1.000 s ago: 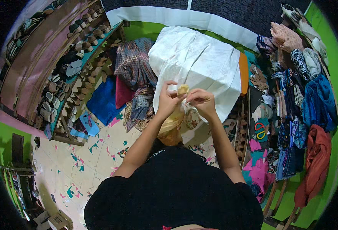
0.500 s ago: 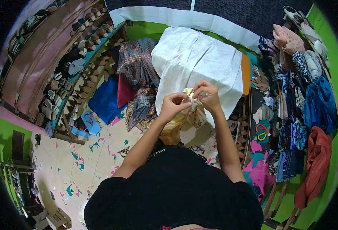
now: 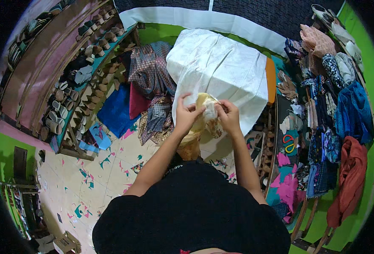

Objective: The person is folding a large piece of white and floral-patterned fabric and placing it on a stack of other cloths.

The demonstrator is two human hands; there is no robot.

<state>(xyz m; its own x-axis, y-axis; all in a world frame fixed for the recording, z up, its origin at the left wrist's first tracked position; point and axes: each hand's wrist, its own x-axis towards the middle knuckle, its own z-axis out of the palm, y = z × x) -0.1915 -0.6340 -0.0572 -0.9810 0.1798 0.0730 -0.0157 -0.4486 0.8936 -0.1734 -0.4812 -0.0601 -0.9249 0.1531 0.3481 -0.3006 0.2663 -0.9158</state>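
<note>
My left hand [image 3: 186, 116] is at the left edge of a pale yellow cloth [image 3: 203, 100], its thumb and blurred forefinger spread apart with nothing visible between them. On the other side, my right hand [image 3: 228, 118] pinches a whitish, thin, see-through piece [image 3: 211, 111] lying against the yellow cloth. I cannot make out whether that piece is plastic or fabric. Yellow and brown patterned fabric [image 3: 190, 148] hangs below, down toward my lap. Just beyond both hands is a white cloth [image 3: 221, 63] draped over a box-shaped thing.
Shelves of shoes [image 3: 70, 97] run along the left. Folded patterned cloths [image 3: 151, 70] and a blue sheet [image 3: 119, 111] lie ahead-left. At right are hanging garments [image 3: 353, 112], a red and yellow loop [image 3: 288, 144] and pink scraps [image 3: 287, 186]. Coloured offcuts litter the tiled floor [image 3: 104, 169].
My left hand has spread its thumb and forefinger and moved slightly up. My right hand has lowered a little. More of the yellow cloth and the whitish piece shows between them.
</note>
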